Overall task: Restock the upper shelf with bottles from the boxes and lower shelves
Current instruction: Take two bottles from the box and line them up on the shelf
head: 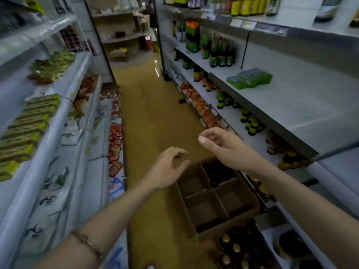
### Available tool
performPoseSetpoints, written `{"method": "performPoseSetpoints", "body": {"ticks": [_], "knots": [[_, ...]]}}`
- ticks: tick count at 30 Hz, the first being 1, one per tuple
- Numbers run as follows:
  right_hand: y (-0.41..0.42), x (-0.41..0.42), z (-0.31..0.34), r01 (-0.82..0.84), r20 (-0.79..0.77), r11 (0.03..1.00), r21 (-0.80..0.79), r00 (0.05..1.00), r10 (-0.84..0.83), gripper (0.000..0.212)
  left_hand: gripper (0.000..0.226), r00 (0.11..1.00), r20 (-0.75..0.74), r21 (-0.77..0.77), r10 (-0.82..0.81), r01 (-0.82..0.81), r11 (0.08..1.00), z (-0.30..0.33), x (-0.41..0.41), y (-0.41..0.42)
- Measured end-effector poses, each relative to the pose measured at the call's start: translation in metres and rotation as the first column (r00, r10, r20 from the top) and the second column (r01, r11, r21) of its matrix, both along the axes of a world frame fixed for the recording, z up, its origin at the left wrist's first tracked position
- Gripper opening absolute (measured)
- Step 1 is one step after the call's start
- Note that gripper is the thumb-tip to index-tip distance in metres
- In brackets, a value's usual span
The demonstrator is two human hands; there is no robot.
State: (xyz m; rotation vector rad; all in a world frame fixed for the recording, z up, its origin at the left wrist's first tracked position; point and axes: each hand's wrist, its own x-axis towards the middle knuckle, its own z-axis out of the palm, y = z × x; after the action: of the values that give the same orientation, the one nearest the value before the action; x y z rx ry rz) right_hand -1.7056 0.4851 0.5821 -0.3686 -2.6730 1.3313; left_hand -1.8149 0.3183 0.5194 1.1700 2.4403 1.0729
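Note:
A cardboard box [242, 214] with dividers stands on the aisle floor at the lower right; dark bottles [217, 173] fill only its far compartment. A second box of gold-capped dark bottles [236, 249] sits nearer me. My left hand [167, 167] hovers above the box's far left corner, fingers loosely curled, holding nothing. My right hand [219, 142] hangs above the box's far side, fingers relaxed and empty. The upper shelf [303, 98] on the right is mostly bare, with a green pack [250, 78] and several green-labelled bottles [221, 53] further along.
Lower shelves on the right hold dark jars [250, 123] and orange packets [204, 109]. Left shelving [58, 117] carries green boxes and red packets. The tan floor [155, 105] runs down the aisle to more shelving at the far end.

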Motion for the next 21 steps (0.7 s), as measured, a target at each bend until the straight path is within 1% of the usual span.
{"method": "performPoseSetpoints", "body": {"ticks": [4,8,10,12,15,18,21], "knots": [[0.019,-0.035,-0.011,0.171,0.065,0.985,0.011,0.983,-0.172,0.039,0.022,0.992,0.036,-0.034,-0.118,0.119,0.992,-0.027,-0.068,0.037],[0.032,-0.048,-0.014,0.323,0.096,0.946,0.004,0.942,-0.322,0.032,0.020,0.957,0.085,-0.111,-0.276,0.284,0.952,-0.041,-0.123,0.082],[0.042,-0.051,-0.016,0.378,0.130,0.926,-0.014,0.919,-0.373,0.036,0.022,0.944,0.122,-0.123,-0.307,0.321,0.939,-0.045,-0.135,0.103],[0.058,-0.057,-0.021,0.423,0.139,0.906,0.003,0.897,-0.420,0.040,0.023,0.916,0.149,-0.126,-0.374,0.392,0.911,-0.053,-0.141,0.125],[0.084,-0.074,-0.038,0.466,0.161,0.885,0.001,0.873,-0.460,0.036,0.024,0.878,0.172,-0.153,-0.447,0.472,0.868,-0.060,-0.151,0.156],[0.111,-0.098,-0.057,0.456,0.171,0.889,-0.041,0.880,-0.443,0.027,0.025,0.879,0.163,-0.165,-0.448,0.472,0.866,-0.068,-0.168,0.179],[0.135,-0.121,-0.073,0.476,0.155,0.878,-0.058,0.873,-0.463,0.029,0.025,0.853,0.143,-0.210,-0.502,0.521,0.827,-0.068,-0.186,0.198]]}}
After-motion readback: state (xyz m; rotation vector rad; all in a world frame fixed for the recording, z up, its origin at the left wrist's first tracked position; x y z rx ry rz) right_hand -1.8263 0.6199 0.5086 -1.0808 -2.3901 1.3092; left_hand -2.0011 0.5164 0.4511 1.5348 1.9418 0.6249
